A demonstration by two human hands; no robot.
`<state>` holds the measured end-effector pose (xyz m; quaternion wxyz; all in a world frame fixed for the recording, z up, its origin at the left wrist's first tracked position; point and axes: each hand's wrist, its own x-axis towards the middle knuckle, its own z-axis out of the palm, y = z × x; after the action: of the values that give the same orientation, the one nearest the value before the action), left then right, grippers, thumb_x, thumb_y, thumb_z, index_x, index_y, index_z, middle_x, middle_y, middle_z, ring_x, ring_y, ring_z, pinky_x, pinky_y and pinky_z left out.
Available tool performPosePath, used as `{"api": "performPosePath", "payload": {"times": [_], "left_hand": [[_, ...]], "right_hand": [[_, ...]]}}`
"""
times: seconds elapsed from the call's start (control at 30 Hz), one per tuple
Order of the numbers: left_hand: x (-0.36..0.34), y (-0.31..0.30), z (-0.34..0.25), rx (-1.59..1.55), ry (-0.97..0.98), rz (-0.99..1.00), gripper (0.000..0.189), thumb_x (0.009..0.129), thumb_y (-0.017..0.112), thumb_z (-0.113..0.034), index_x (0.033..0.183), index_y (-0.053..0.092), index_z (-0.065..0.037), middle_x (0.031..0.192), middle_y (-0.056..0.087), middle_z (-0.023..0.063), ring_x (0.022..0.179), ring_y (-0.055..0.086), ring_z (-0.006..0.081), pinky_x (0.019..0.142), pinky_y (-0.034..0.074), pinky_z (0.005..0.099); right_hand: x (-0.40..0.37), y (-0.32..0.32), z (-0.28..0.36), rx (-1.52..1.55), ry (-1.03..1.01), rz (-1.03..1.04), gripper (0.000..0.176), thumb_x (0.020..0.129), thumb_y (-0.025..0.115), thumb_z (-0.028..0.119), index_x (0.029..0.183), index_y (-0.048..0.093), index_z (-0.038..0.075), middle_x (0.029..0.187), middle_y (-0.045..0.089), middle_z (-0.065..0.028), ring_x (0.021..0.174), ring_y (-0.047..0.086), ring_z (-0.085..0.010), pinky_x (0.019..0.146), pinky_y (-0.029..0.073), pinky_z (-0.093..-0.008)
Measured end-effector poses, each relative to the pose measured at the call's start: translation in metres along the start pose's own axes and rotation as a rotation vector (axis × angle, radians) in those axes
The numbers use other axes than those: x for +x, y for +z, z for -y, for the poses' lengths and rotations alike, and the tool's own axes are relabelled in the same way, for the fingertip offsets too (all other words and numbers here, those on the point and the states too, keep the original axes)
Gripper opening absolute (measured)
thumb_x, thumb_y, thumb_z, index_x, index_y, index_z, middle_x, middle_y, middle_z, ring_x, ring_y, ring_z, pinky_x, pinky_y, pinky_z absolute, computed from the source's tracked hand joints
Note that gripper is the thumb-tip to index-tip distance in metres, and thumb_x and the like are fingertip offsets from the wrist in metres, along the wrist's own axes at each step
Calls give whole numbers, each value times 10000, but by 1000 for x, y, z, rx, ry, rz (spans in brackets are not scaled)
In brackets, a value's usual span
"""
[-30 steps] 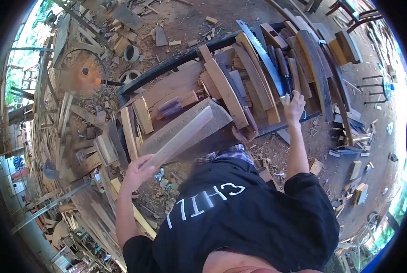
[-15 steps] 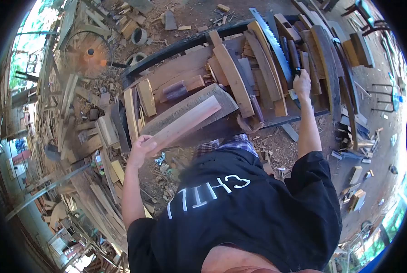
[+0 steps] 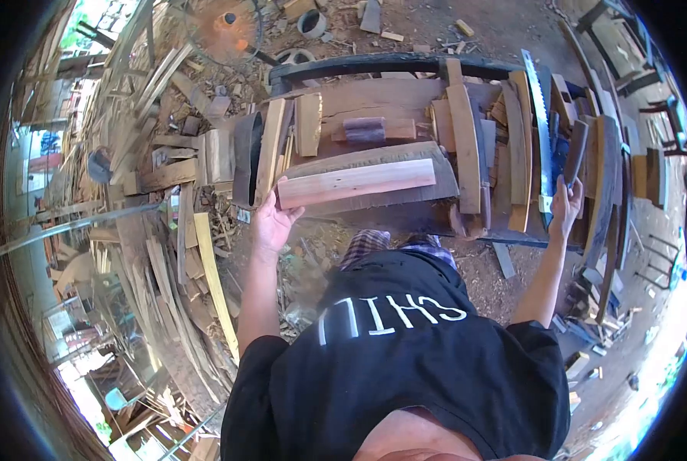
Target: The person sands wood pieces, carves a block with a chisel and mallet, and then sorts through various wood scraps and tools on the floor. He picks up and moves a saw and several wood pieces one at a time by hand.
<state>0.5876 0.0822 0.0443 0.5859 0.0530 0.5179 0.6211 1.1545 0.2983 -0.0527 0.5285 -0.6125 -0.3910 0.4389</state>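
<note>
My left hand (image 3: 274, 221) grips the left end of a pale reddish wooden board (image 3: 359, 183). The board lies over a wider, rough grey-brown plank (image 3: 447, 184) at the near side of the bench. Off to the right, my right hand (image 3: 565, 203) is closed around the near end of a long dark brown piece (image 3: 577, 150), whose kind I cannot make out. Just left of that hand lies a handsaw (image 3: 541, 127) with a long toothed blade, its pale fitting toward me.
Boards lie crosswise on the workbench (image 3: 374, 101), among them a curved plank (image 3: 466, 146) and a yellowish block (image 3: 308, 124). A dark purplish block (image 3: 365, 129) sits mid-bench. Scrap wood (image 3: 167, 307) heaps at left; a fan (image 3: 224, 23) stands beyond.
My view has turned, so the bench appears more level. The pale board now lies flatter across the plank. My right hand has shifted onto the dark brown piece, which now stands out from the others.
</note>
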Motion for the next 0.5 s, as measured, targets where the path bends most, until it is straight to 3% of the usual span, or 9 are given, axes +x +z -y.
{"api": "performPosePath", "payload": {"times": [0.2, 0.23, 0.5], "left_hand": [[-10, 38, -12, -45, 108, 131, 404, 993, 502, -232, 1366, 472, -80, 1248, 573, 77, 1075, 596, 191, 801, 571, 345], [-11, 48, -15, -59, 129, 139, 311, 982, 520, -201, 1281, 531, -116, 1169, 598, 52, 1046, 616, 189, 747, 606, 358], [-6, 55, -25, -15, 25, 100, 192, 945, 595, -303, 1079, 613, -167, 988, 639, 9, 854, 655, 162, 538, 591, 320]], "right_hand": [[-35, 44, 45, 258, 71, 212, 132, 892, 584, 141, 987, 496, 115, 618, 413, 54, 472, 347, -16, 409, 244, -186], [-41, 51, 53, 210, 55, 235, 104, 881, 551, 154, 941, 476, 114, 614, 412, 51, 465, 331, -23, 408, 243, -188], [-78, 92, 72, 365, 87, 281, 176, 938, 605, 240, 965, 495, 106, 650, 435, 28, 495, 375, -56, 443, 287, -212]]}}
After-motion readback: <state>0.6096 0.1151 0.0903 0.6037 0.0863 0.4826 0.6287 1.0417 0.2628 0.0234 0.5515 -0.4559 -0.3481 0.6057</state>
